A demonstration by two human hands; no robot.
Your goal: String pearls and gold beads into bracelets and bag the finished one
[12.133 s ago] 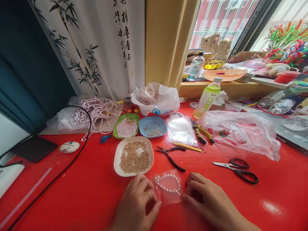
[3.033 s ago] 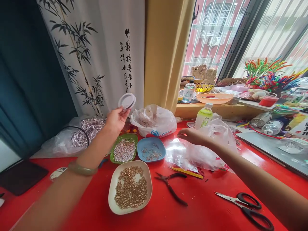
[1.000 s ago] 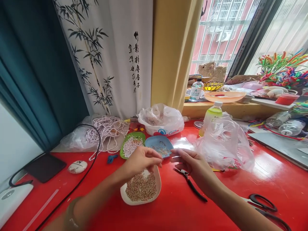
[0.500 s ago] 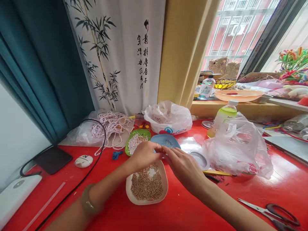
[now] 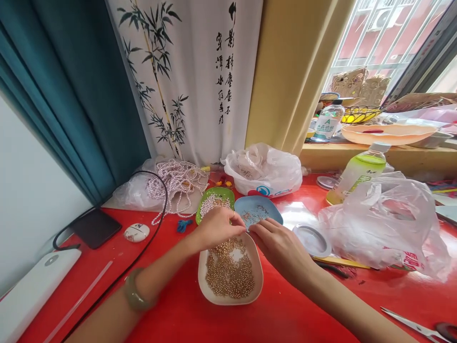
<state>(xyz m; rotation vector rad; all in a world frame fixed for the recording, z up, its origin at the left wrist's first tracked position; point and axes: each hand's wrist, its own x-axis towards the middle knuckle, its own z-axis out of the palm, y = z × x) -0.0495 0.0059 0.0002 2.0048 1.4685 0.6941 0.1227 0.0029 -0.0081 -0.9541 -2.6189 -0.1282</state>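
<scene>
My left hand hovers over the far rim of a white dish full of small gold beads, its fingers curled into a pinch. My right hand reaches in from the right with its fingers pressed together. Its fingertips meet the left hand's just above the dish. Whatever they pinch is too small to make out. Right behind the hands sit a green dish of white pearls and a blue dish of small metal bits. A jade bangle is on my left wrist.
A round clear lid lies right of my hands, beside a crumpled plastic bag and a green bottle. Pearl strands, a white bag, a mouse, a black cable and scissors surround the dishes.
The round lid my left hand held up three seconds ago now lies on the table. Both hands came together over the gold-bead dish and have stayed there for the last half second.
</scene>
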